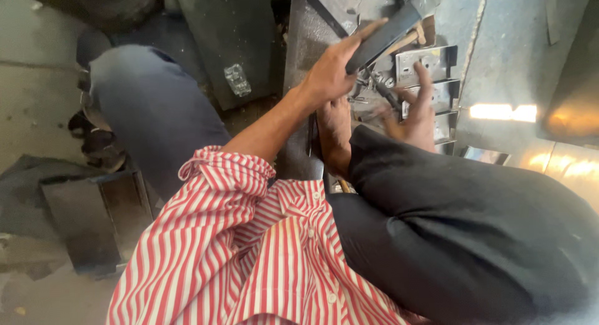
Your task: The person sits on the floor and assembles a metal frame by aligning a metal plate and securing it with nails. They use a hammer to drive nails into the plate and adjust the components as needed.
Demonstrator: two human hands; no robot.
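Left hand (331,72) fingers wrapped round dark flat hammer (390,31), right hand (415,113) fingers spread on shiny pressed-metal box (430,63)

Hammer (390,31): dark handle, wooden-shafted head end, raised and tilted toward the floor's top edge. Below it, shiny sheet-metal brackets (430,59) stacked in a row, open-sided, lying flat near the top-right.

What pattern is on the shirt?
Red and white stripes, seen plainly on the shirt in the head view.
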